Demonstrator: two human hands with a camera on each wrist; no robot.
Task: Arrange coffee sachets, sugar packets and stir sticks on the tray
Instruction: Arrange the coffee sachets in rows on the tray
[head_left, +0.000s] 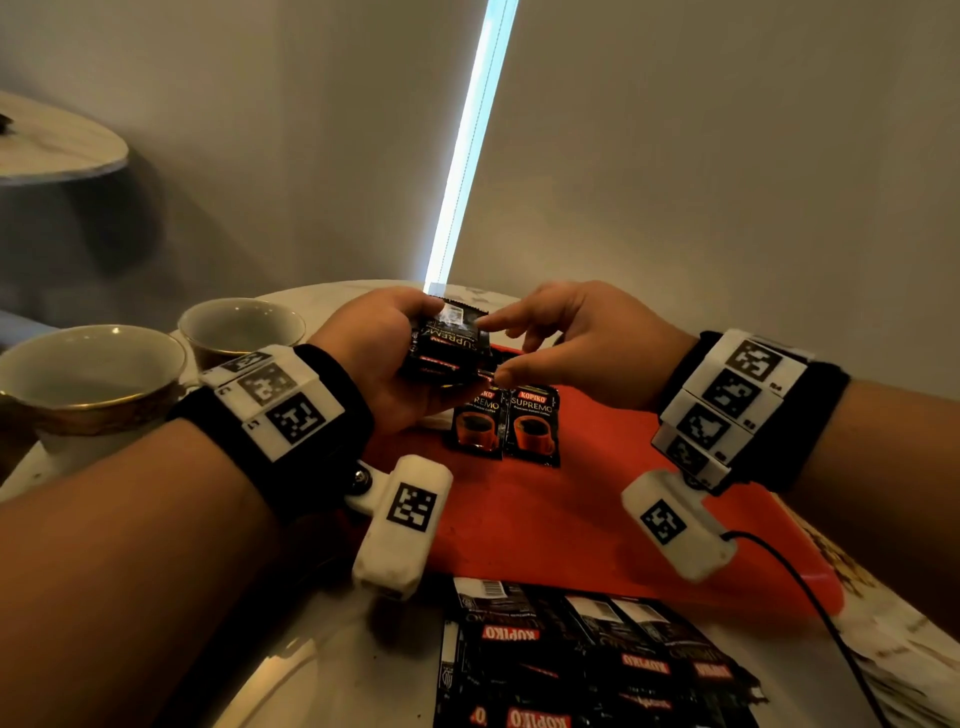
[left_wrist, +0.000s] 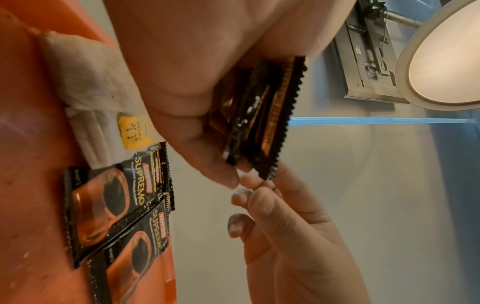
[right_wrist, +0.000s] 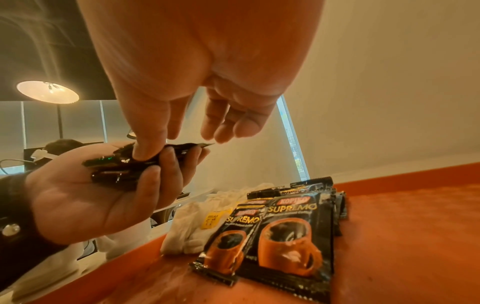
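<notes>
My left hand (head_left: 395, 353) grips a small stack of black coffee sachets (head_left: 449, 345) above the far edge of the red tray (head_left: 571, 514). My right hand (head_left: 550, 343) meets it from the right, index finger and thumb pinching the top sachet's right edge. In the right wrist view the thumb lies on the stack (right_wrist: 124, 164). Two sachets lie face up side by side on the tray (head_left: 475, 426) (head_left: 535, 426). White packets with a yellow label (right_wrist: 197, 226) lie at the tray's left edge beside them. No stir sticks are in view.
Two gold-rimmed cups (head_left: 88, 374) (head_left: 241, 327) stand left of the tray. A strip of joined sachets (head_left: 587, 654) lies on the round table in front of the tray. A black cable (head_left: 810, 587) crosses the tray's right corner, with printed paper (head_left: 893, 649) beyond.
</notes>
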